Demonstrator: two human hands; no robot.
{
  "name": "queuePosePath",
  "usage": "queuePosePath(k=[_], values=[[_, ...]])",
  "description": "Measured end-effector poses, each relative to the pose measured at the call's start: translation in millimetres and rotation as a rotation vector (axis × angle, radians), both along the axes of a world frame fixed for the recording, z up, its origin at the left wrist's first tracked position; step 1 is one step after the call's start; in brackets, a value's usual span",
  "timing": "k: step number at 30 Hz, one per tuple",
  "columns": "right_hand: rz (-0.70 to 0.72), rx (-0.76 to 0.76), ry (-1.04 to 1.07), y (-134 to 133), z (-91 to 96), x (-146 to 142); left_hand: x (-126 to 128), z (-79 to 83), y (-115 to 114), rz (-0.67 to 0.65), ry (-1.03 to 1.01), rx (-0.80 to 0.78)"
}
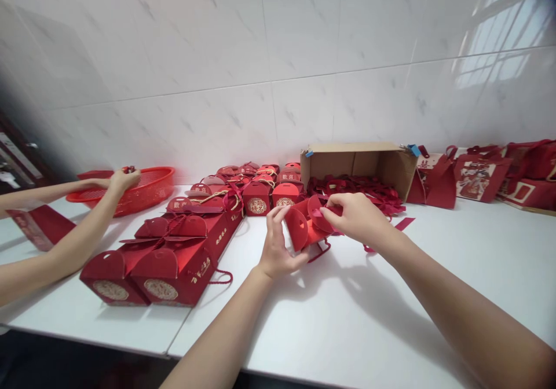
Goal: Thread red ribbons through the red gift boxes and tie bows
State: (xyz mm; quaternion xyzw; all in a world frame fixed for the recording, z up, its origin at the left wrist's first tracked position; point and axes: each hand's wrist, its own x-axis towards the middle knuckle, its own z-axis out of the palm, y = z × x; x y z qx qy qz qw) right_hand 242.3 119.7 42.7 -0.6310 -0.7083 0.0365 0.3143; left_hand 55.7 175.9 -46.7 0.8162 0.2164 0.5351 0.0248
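My left hand (278, 244) is closed around the side of a small red gift box (299, 227), fingers at the back and thumb low in front. The box is held tilted above the white table, its rounded top flaps apart and the orange-red inside showing. At the box's upper right, my right hand (347, 210) pinches a short pinkish-red ribbon end (318, 212) against a flap. A dark red cord loop (320, 251) hangs under the box. Just behind stand closed red gift boxes (285, 195) with gold lettering.
A cardboard box (360, 147) on its side spills red ribbons (360, 186). Rows of red boxes (174, 267) with cords stand left. Beyond them, another person's hands (124, 182) work over a red plastic basket (152, 189). Red gift bags (482, 175) line the wall at right.
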Motion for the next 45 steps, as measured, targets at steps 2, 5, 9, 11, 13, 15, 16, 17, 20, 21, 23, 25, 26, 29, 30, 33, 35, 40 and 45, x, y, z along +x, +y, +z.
queuePosePath(k=[2, 5, 9, 11, 13, 15, 16, 17, 20, 21, 23, 25, 26, 29, 30, 33, 35, 40, 45], values=[[0.036, -0.020, 0.007, 0.1, -0.7, -0.4, 0.2, -0.1, 0.0, 0.010, 0.001, 0.017], [0.083, -0.032, 0.060, 1.2, -2.1, -0.2, 0.6, 0.3, -0.3, 0.009, 0.004, 0.026], [0.120, 0.024, 0.135, 2.6, -1.8, 1.3, 1.0, 1.2, -1.1, -0.008, 0.007, 0.008], [0.166, 0.016, 0.157, 2.3, -0.3, 2.1, 0.9, 1.3, -1.4, -0.007, 0.003, 0.002], [0.201, 0.007, 0.164, 1.6, 1.2, 2.4, 0.5, 0.9, -1.5, -0.007, 0.001, -0.002], [0.216, 0.012, 0.154, 1.2, 1.8, 2.2, 0.1, 0.3, -1.2, -0.011, 0.003, -0.005], [0.222, 0.017, 0.149, 1.1, 1.7, 1.9, 0.0, 0.0, -1.0, -0.012, 0.005, -0.006], [0.228, 0.022, 0.147, 1.2, 1.3, 1.4, -0.1, -0.2, -0.8, -0.012, 0.008, -0.006], [0.237, 0.042, 0.163, 1.8, -0.3, -0.5, 0.1, 0.0, -0.7, -0.009, 0.007, 0.009], [0.237, 0.047, 0.165, 2.0, -0.8, -1.2, 0.2, 0.3, -0.8, -0.008, 0.007, 0.015], [0.233, 0.057, 0.159, 2.4, -1.4, -2.4, 0.5, 1.0, -1.3, -0.009, 0.008, 0.021], [0.236, 0.073, 0.140, 2.7, -1.7, -3.0, 0.9, 1.5, -1.6, -0.013, 0.009, 0.021], [0.241, 0.084, 0.127, 2.8, -1.7, -3.0, 1.0, 1.6, -1.6, -0.014, 0.007, 0.020], [0.265, 0.097, 0.086, 2.7, -2.5, -2.5, 1.4, 1.2, -0.9, -0.017, 0.002, 0.015], [0.273, 0.091, 0.085, 2.6, -3.0, -2.3, 1.5, 0.9, -0.6, -0.017, 0.003, 0.014], [0.272, 0.062, 0.130, 2.8, -4.8, -2.3, 1.3, 0.1, -0.1, -0.008, 0.004, 0.013], [0.258, 0.057, 0.155, 3.5, -5.4, -2.8, 0.9, -0.1, -0.2, -0.002, 0.005, 0.011], [0.262, 0.113, 0.068, 6.0, -4.7, -3.1, 0.4, 0.7, -1.2, -0.013, 0.005, 0.024], [0.288, 0.126, 0.066, 7.3, -7.9, -2.8, 0.7, 0.3, -0.9, -0.023, 0.023, 0.022]])
